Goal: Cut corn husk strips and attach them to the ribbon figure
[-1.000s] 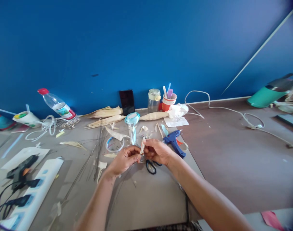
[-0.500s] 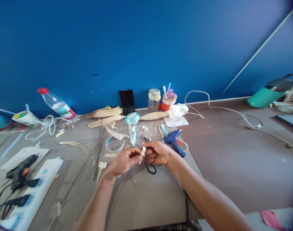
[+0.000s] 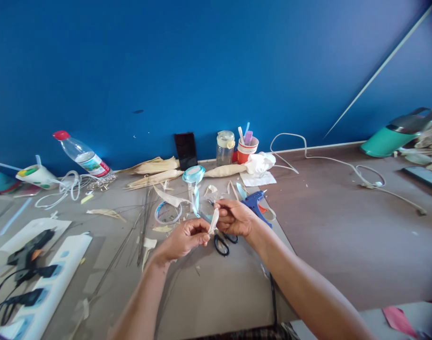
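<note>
My left hand (image 3: 187, 238) pinches the lower end of a small pale strip (image 3: 213, 221), which stands up between the two hands. The fingertips of my right hand (image 3: 235, 217) are closed at the strip's upper end. Beneath the hands lie black-handled scissors (image 3: 222, 246), their blades mostly hidden. A blue glue gun (image 3: 254, 205) rests just beyond my right hand. Past my left hand are a roll of tape (image 3: 168, 212), a light blue ribbon roll (image 3: 194, 174) and several thin dark wires (image 3: 142, 226).
A power strip (image 3: 56, 278) and black glue gun (image 3: 31, 250) lie left. Along the blue wall are a tilted bottle (image 3: 84, 158), dried husks (image 3: 154, 166), a phone (image 3: 186, 150), a jar (image 3: 225, 148) and red cups (image 3: 247, 150). A white cable (image 3: 329, 159) runs right.
My right hand has moved slightly up and away from my left hand. The pale strip now shows longer and more upright, and more of the scissors' handles is visible.
</note>
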A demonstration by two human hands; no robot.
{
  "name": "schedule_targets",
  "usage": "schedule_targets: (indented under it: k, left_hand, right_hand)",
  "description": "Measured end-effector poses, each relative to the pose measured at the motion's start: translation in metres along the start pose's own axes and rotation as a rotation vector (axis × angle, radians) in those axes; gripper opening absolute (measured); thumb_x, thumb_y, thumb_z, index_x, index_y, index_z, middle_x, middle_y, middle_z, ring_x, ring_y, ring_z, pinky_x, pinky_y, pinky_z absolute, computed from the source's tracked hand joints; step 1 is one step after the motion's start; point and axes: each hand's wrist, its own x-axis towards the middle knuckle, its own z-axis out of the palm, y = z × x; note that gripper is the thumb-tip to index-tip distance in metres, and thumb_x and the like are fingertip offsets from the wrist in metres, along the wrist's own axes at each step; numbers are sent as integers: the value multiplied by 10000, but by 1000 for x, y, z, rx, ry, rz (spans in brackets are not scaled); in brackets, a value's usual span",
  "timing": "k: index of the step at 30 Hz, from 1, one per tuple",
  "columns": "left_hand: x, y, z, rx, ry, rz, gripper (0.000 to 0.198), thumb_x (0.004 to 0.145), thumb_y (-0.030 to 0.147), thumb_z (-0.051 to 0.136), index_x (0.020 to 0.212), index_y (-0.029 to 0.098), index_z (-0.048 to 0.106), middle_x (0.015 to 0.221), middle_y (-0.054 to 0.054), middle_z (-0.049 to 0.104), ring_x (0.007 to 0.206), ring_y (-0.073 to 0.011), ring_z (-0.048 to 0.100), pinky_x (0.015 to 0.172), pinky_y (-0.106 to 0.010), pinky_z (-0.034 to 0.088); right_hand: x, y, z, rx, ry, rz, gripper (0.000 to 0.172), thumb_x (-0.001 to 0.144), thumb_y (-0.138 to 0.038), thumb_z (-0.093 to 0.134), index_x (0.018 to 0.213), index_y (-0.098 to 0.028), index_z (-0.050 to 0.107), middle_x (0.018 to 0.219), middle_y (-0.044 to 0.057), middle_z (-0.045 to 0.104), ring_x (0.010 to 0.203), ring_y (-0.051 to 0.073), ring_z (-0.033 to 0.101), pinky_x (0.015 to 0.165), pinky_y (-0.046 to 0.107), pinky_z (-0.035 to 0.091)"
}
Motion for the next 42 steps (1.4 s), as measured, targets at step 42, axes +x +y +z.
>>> schedule_targets:
  k: [42]
  left_hand:
    - [9,-13,-26,-21,830,160,243,792,408,575,790,166,599,577,42,489,468,-82,407,479,-211,318]
  right_hand:
    - [0,47,23,-1124,263,-457,178,741,-292,581,617,-166,578,522,-43,474,494,86,377,491,219,281]
